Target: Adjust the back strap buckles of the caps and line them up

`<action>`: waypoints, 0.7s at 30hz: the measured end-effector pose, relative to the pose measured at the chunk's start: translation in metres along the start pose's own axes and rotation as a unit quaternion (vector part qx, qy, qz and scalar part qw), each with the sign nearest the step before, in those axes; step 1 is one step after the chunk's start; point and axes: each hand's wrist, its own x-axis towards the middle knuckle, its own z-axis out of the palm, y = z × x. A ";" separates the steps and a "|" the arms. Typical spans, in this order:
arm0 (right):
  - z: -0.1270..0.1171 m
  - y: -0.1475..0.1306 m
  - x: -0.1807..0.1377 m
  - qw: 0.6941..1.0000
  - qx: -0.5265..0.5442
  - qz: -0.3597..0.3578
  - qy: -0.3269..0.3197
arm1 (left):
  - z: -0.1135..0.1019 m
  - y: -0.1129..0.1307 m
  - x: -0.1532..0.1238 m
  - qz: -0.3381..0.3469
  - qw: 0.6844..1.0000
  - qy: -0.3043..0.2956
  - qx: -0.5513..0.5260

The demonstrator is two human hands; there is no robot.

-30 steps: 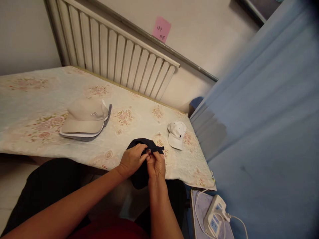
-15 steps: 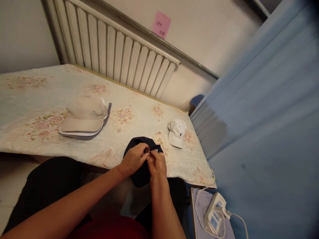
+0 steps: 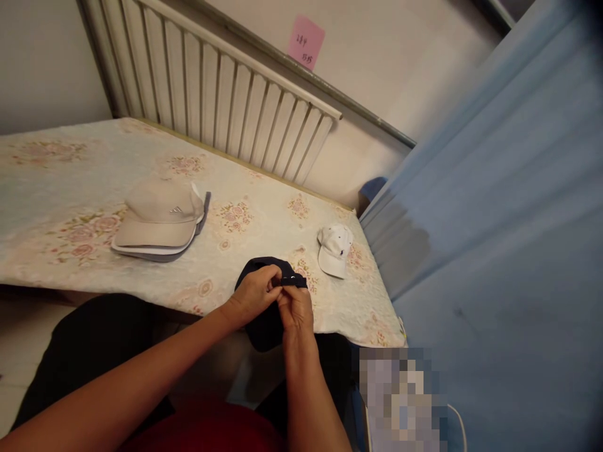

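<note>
A dark navy cap (image 3: 265, 326) hangs over the near edge of the floral-covered table (image 3: 141, 270). My left hand (image 3: 254, 294) grips the cap's back, its fingers pinched on the adjuster strap (image 3: 294, 282). My right hand (image 3: 296, 307) is closed on the same strap from the near side, thumb and fingers meeting those of the left hand. A small white cap (image 3: 334, 251) lies just beyond them to the right.
A stack of caps with a beige one (image 3: 160, 220) on top sits at the table's left. A white radiator (image 3: 211, 100) and a pink note (image 3: 306, 42) are on the far wall. A blue curtain (image 3: 494, 220) fills the right side. A blurred patch covers the lower right.
The strap end that stuck out to the right has been drawn in and is shorter now. Both hands stay on the dark cap, almost in the same place.
</note>
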 end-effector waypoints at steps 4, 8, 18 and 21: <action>-0.001 0.001 0.001 1.000 0.013 0.005 -0.008 | -0.002 0.001 0.001 -0.020 0.999 0.004 -0.029; -0.002 0.000 0.003 1.000 0.003 0.001 -0.007 | -0.004 0.000 0.001 -0.034 0.998 -0.004 -0.058; -0.002 0.000 0.005 1.000 0.004 0.013 -0.001 | 0.000 -0.012 -0.002 -0.071 0.994 0.001 -0.086; 0.000 -0.002 0.004 1.000 0.001 0.028 0.008 | 0.000 -0.013 -0.002 -0.073 0.993 -0.006 -0.091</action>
